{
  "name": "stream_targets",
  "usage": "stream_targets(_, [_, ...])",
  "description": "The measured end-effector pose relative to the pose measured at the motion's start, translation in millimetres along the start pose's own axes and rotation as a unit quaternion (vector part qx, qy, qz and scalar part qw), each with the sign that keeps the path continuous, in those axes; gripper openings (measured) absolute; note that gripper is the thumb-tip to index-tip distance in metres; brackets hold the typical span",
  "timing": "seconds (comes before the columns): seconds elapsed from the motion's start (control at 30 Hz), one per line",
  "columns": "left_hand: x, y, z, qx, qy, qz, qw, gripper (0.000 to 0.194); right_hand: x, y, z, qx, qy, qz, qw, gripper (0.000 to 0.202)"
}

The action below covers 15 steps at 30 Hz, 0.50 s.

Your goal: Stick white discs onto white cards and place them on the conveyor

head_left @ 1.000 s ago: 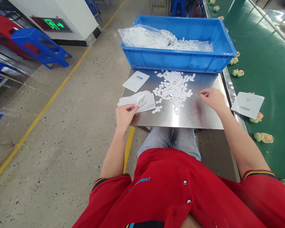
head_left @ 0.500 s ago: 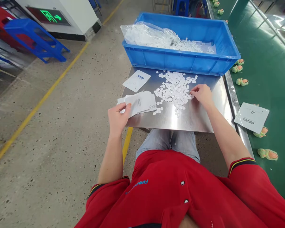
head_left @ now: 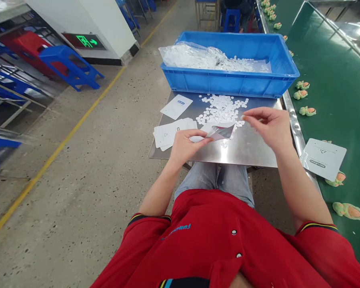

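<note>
Left hand (head_left: 186, 147): fingers pinching white, silver-lined thin pouch (head_left: 222, 133), 8 o'clock side.
Pouch: likely light, floppy, slippery; hold edge.
Right hand (head_left: 271, 127): fingers pinching small white round disc (head_left: 243, 117), pouch's 2 o'clock.

Two hands (head_left: 184, 147) (head_left: 271, 126), one held pouch (head_left: 220, 133), one blue crate (head_left: 228, 84), one plastic bag (head_left: 187, 56), dozens of white discs (head_left: 220, 109)

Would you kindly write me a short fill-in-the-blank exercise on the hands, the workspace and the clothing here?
1. A white rectangular pouch with a shiny silver inside is held in the person's ____ hand.
2. Small round white discs lie on a shiny metal table, in front of a large rectangular plastic crate coloured ____.
3. From the person's view, a smooth green belt runs along the table's ____ side.
4. The person's short-sleeved shirt is mainly ____.

Missing words: left; blue; right; red.
</note>
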<state>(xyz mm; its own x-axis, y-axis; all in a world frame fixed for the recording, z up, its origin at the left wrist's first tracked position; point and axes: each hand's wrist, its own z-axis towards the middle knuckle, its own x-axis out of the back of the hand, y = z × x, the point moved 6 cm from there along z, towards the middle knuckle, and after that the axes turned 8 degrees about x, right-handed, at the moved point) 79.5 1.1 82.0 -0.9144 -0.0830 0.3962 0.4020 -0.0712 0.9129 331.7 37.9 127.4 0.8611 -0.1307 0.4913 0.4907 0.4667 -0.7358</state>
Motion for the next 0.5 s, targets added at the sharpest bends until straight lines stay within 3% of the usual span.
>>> stream_targets(0.2, [-17.1,-3,1,0.009,-0.031,-0.029,0.999,0.019,-27,-20,-31,0.106,-0.105,-0.080,0.986,0.021])
stream_targets(0.37, [-21.4,0,2,0.002,-0.046,-0.036,0.998,0.028,-36,-23,-32,0.173,-0.135,-0.036,0.975,0.020])
stream_targets(0.43, [-16.1,-1,6,-0.034,-0.054,-0.003,0.998,0.040,-18,-22,-23,0.200,-0.106,-0.053,0.973,0.017])
stream_targets(0.5, [-2.0,-11,13,-0.066,-0.045,0.072,0.994,0.058,26,-11,-12,0.209,-0.014,-0.119,0.970,0.019])
